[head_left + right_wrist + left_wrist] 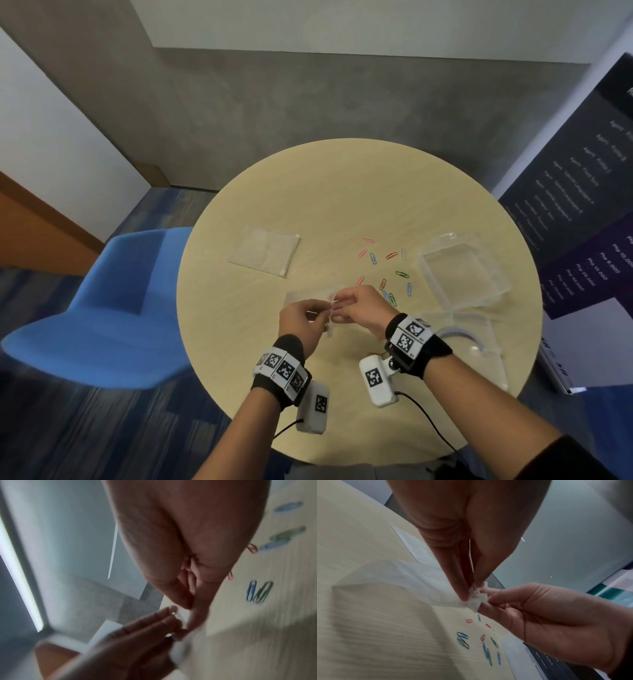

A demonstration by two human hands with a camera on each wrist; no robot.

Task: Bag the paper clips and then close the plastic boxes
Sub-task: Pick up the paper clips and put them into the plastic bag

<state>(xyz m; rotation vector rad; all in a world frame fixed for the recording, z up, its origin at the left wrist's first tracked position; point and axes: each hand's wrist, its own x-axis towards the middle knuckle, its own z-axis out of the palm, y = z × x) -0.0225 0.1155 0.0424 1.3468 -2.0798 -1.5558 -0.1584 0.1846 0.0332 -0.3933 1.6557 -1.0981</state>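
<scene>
Flanking hands: spare bags point(263, 255), open box point(464, 274).

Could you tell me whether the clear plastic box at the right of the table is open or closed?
Open: the plastic box shows its empty tray, lid flap swung back.

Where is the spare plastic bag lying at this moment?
In the head view the spare plastic bag lies flat on the table's left half, beyond the left hand, left of the paper clips.
</scene>
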